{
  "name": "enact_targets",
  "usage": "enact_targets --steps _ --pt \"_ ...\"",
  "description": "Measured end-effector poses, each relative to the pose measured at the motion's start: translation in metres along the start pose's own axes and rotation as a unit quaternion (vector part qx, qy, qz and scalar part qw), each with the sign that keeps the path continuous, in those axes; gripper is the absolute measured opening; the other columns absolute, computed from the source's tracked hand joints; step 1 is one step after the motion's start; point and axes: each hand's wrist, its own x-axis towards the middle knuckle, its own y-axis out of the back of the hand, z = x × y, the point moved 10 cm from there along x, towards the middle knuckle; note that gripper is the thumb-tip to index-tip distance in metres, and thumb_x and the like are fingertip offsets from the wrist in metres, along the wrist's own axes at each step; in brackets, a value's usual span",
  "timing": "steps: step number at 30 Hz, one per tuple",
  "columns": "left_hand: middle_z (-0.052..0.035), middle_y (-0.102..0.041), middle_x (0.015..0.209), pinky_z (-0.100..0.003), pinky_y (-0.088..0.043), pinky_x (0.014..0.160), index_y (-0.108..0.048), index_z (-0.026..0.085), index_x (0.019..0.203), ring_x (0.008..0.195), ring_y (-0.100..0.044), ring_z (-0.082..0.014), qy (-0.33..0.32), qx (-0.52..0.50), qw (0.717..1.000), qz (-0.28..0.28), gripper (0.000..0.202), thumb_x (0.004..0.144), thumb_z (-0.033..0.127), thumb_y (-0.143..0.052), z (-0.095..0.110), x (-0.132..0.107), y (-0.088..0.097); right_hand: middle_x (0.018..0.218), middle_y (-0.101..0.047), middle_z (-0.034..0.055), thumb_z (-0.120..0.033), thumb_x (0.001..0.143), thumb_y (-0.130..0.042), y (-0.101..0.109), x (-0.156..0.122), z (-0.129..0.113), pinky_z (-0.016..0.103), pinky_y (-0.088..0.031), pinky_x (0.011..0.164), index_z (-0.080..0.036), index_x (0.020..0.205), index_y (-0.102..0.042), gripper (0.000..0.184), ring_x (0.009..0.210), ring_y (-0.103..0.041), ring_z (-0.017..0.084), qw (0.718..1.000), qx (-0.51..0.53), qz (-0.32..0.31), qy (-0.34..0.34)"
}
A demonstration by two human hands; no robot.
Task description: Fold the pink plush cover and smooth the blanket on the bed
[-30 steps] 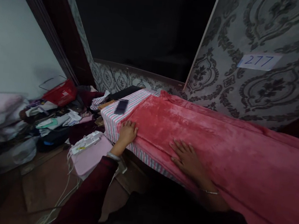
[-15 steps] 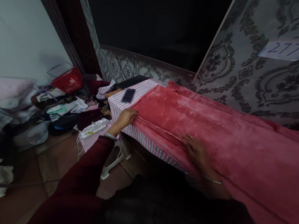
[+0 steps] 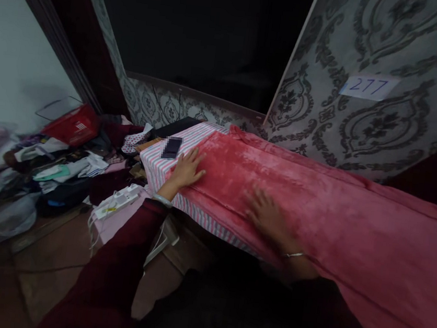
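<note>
the red blanket (image 3: 316, 207) lies folded along the cloth-covered desk (image 3: 153, 165), with striped fabric showing under its near edge. the left hand (image 3: 188, 169) is spread at the blanket's far left end, close to a dark phone (image 3: 172, 148); the right hand (image 3: 266, 215), blurred, is spread over its middle near the front. a red basket (image 3: 73, 125) sits tilted on a heap of clothes (image 3: 71, 173), its contents hidden from view. a white power strip (image 3: 117, 201) rests on a pink stool (image 3: 110, 228).
</note>
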Motion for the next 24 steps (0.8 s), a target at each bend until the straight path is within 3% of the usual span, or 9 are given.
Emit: enact_targets --steps 3,6,8,10,11,13,17,20,24 --pt "-0.0158 -0.027 0.173 -0.06 -0.017 0.128 -0.037 0.023 0.164 0.162 -0.02 -0.0342 0.064 0.045 0.99 -0.114 0.069 0.102 0.052 -0.047 -0.005 -0.008 -0.04 0.17 -0.035 0.0055 -0.05 0.107 -0.04 -0.025 -0.008 -0.011 0.065 -0.03 0.123 -0.036 0.161 -0.044 0.056 0.157 -0.032 0.035 0.996 -0.033 -0.078 -0.013" --pt "-0.0177 -0.023 0.174 -0.059 -0.015 0.129 -0.034 0.022 0.166 0.163 -0.018 -0.0337 0.082 0.061 0.985 -0.141 0.069 0.104 0.053 -0.042 -0.011 -0.016 -0.048 0.172 -0.031 0.0047 -0.05 0.107 -0.039 -0.028 -0.018 -0.014 0.067 -0.025 0.125 -0.036 0.164 -0.039 0.058 0.159 -0.026 0.033 0.996 -0.02 -0.091 -0.013" --pt "-0.0198 -0.037 0.169 -0.057 -0.025 0.126 -0.041 0.022 0.163 0.158 -0.031 -0.0355 0.081 0.056 0.982 -0.161 0.069 0.102 0.053 -0.048 -0.014 -0.014 -0.044 0.17 -0.035 0.0049 -0.052 0.107 -0.04 -0.025 -0.024 -0.014 0.066 -0.025 0.126 -0.034 0.163 -0.041 0.059 0.159 -0.028 0.033 0.994 0.023 -0.107 0.021" --pt "-0.0197 -0.058 0.153 -0.051 -0.04 0.118 -0.055 0.02 0.153 0.144 -0.053 -0.0353 0.081 0.046 0.978 -0.187 0.06 0.101 0.05 -0.05 -0.014 -0.005 -0.037 0.163 -0.049 0.0056 -0.055 0.106 -0.039 -0.017 -0.029 -0.007 0.06 -0.034 0.124 -0.032 0.157 -0.051 0.057 0.153 -0.041 0.031 0.985 0.095 -0.13 0.067" --pt "-0.0186 -0.065 0.145 -0.047 -0.045 0.114 -0.061 0.019 0.147 0.136 -0.06 -0.0337 0.079 0.041 0.978 -0.189 0.055 0.102 0.048 -0.047 -0.012 0.004 -0.033 0.157 -0.056 0.0061 -0.055 0.107 -0.037 -0.011 -0.03 0.003 0.056 -0.039 0.122 -0.031 0.153 -0.057 0.056 0.147 -0.049 0.029 0.98 0.129 -0.132 0.076" --pt "-0.0175 -0.065 0.145 -0.041 -0.046 0.113 -0.063 0.018 0.144 0.135 -0.061 -0.0304 0.059 0.033 0.984 -0.162 0.053 0.105 0.045 -0.039 0.0 0.029 -0.02 0.147 -0.065 0.0077 -0.054 0.108 -0.032 0.008 -0.025 0.039 0.051 -0.047 0.118 -0.028 0.145 -0.065 0.056 0.136 -0.061 0.027 0.981 0.16 -0.095 0.052" --pt "-0.0147 -0.031 0.173 -0.045 -0.026 0.128 -0.039 0.02 0.163 0.16 -0.029 -0.0298 0.007 0.014 0.994 -0.104 0.066 0.104 0.049 -0.043 0.036 0.088 -0.012 0.154 -0.058 0.0132 -0.053 0.104 -0.036 0.038 -0.017 0.129 0.057 -0.044 0.119 -0.022 0.149 -0.061 0.06 0.144 -0.053 0.034 0.997 0.043 0.02 -0.066" --pt "-0.0127 -0.019 0.177 -0.056 -0.014 0.131 -0.034 0.024 0.166 0.163 -0.015 -0.033 0.023 0.019 0.994 -0.101 0.069 0.103 0.053 -0.041 0.047 0.115 -0.031 0.166 -0.043 0.0128 -0.053 0.104 -0.036 0.028 -0.026 0.161 0.064 -0.044 0.116 -0.025 0.158 -0.05 0.063 0.153 -0.039 0.037 0.99 -0.056 0.028 -0.128" --pt "-0.011 -0.02 0.177 -0.066 -0.013 0.128 -0.03 0.026 0.167 0.163 -0.014 -0.0363 0.066 0.034 0.99 -0.117 0.068 0.105 0.053 -0.032 0.037 0.116 -0.07 0.168 -0.04 0.0091 -0.051 0.105 -0.031 -0.004 -0.046 0.159 0.066 -0.039 0.117 -0.031 0.16 -0.046 0.06 0.155 -0.036 0.035 0.983 -0.107 0.0 -0.149"
